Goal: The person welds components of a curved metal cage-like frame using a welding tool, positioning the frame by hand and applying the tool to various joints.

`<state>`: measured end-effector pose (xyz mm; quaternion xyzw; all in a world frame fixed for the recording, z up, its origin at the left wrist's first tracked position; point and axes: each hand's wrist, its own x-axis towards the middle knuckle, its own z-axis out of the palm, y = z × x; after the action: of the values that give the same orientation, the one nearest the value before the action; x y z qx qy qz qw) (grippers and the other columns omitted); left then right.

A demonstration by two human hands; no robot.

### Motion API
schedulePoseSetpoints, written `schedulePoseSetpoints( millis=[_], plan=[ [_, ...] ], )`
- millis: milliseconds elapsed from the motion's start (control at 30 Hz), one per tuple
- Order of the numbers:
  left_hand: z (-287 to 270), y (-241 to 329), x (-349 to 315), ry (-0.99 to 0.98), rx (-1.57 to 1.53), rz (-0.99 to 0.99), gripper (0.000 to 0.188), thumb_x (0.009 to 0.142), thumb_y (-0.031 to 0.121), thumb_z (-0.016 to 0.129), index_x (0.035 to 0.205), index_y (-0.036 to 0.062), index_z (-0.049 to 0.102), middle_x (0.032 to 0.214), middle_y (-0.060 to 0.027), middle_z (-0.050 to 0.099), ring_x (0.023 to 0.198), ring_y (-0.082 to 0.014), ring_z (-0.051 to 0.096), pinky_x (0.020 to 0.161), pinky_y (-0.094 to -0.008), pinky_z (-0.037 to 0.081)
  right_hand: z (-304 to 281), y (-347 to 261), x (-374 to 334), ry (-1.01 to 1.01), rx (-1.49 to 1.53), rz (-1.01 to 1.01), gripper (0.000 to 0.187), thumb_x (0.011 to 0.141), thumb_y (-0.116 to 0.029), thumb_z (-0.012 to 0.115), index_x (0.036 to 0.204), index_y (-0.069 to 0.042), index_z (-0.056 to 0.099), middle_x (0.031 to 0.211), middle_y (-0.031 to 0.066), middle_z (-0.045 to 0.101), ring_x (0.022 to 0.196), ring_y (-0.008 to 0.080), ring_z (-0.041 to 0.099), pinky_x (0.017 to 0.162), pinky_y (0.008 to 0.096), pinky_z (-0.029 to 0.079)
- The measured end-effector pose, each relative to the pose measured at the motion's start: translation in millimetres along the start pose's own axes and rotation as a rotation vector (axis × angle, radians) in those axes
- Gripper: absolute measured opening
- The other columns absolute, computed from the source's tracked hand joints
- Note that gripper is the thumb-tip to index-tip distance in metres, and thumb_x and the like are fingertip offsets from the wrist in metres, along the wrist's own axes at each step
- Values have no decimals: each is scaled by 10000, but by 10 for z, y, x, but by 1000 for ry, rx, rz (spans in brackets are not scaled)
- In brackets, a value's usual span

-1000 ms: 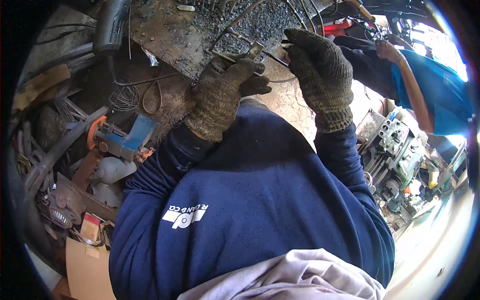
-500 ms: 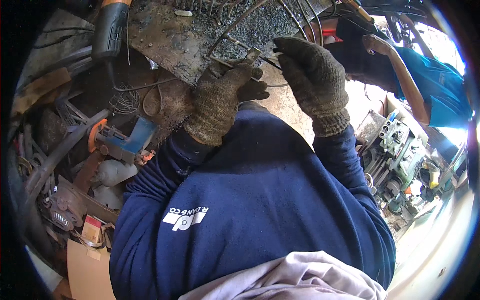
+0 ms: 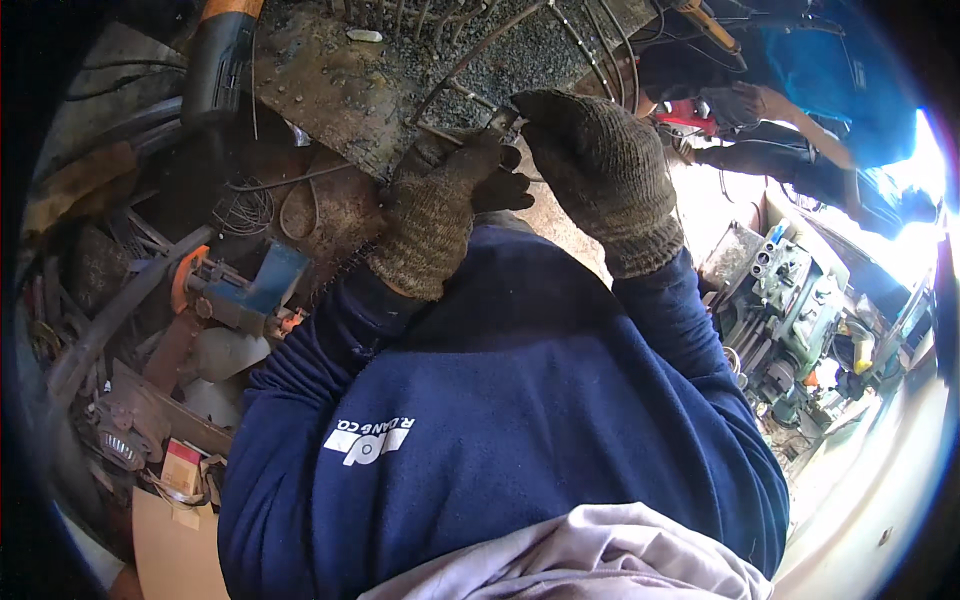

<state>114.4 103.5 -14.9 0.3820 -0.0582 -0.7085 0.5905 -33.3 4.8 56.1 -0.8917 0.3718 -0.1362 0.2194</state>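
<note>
Both of my hands wear thick, dirty knitted gloves. My left hand (image 3: 437,205) is closed around one end of a thin bent metal rod frame (image 3: 455,84), just in front of my body. A small flat metal plate (image 3: 503,121) sticks up at the left fingertips, by the frame's corner. My right hand (image 3: 605,180) is closed, its fingertips brought together right beside the plate. What those fingers pinch is hidden by the glove. The frame's far part rests over a worktop (image 3: 330,85) strewn with dark grit.
An angle grinder (image 3: 218,65) lies at the upper left. Coiled wire (image 3: 243,208) and a blue and orange clamp (image 3: 265,285) are at left. A green machine (image 3: 800,300) stands at right. A co-worker in a blue shirt (image 3: 825,90) bends over a red tool (image 3: 688,118) at upper right.
My right hand has moved left and in to the plate; the thin dark piece at its fingertips no longer shows. The left hand stays nearly put. The co-worker has bent lower, toward the red tool.
</note>
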Motion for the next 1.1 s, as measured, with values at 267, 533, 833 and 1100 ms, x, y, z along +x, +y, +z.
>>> schedulePoseSetpoints(
  millis=[267, 533, 833, 1100],
  plan=[
    [55, 13, -3, 61, -52, 24, 272, 949, 208, 688, 1103, -16, 672, 943, -130, 719, 742, -238, 730, 648, -346, 639, -75, -106, 50, -143, -28, 78, 251, 923, -110, 626, 1160, -108, 708, 951, 102, 740, 875, 257, 728, 755, 360, 572],
    [46, -29, 37, 44, -82, 23, 201, 954, 138, 660, 1083, -16, 654, 935, -149, 708, 733, -252, 729, 653, -376, 648, -95, 69, 87, 176, -189, 60, 228, 903, -252, 679, 1103, -157, 735, 912, 63, 747, 832, 252, 726, 710, 377, 573],
    [-4, -111, -3, -128, 78, -4, 251, 959, 172, 655, 1135, -8, 650, 940, -138, 713, 779, -235, 732, 706, -369, 639, -194, 161, -233, 289, 391, 248, 226, 904, -149, 710, 1119, -86, 736, 999, 107, 753, 911, 207, 732, 815, 331, 572],
    [82, -149, 25, -6, -10, -1, 226, 965, 150, 648, 1133, -2, 648, 926, -129, 706, 739, -226, 727, 653, -359, 644, -199, 245, -353, 212, 265, 165, 283, 964, -122, 652, 1226, -20, 681, 1001, 79, 735, 769, 105, 655, 680, 268, 537]
  ],
)
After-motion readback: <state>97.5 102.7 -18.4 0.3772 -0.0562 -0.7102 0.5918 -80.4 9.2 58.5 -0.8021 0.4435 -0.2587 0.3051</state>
